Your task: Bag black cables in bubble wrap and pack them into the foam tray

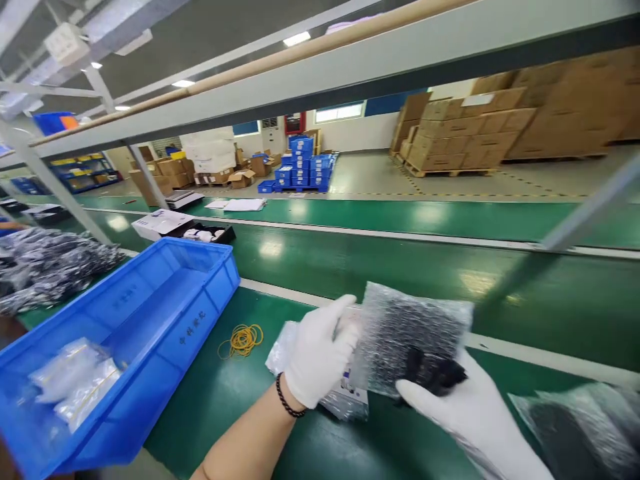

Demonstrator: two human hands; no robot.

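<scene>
My right hand (463,400), in a white glove, grips a clear bubble-wrap bag (407,333) by its lower right corner. A bunched black item (433,370), whose kind I cannot make out, lies under the right thumb against the bag. My left hand (323,350), also gloved, has its fingers curled closed at the bag's left edge; the fingertips are partly hidden. Below the left hand, a clear plastic package (345,403) with a printed white surface rests on the green bench (225,413), partly covered by hand and bag.
A long blue bin (165,340) with small clear bags (80,380) stands at left. Yellow rubber bands (243,340) lie beside it. More bagged dark items (575,427) are at right, a pile of grey packages (45,267) far left. A shelf beam (320,73) crosses overhead.
</scene>
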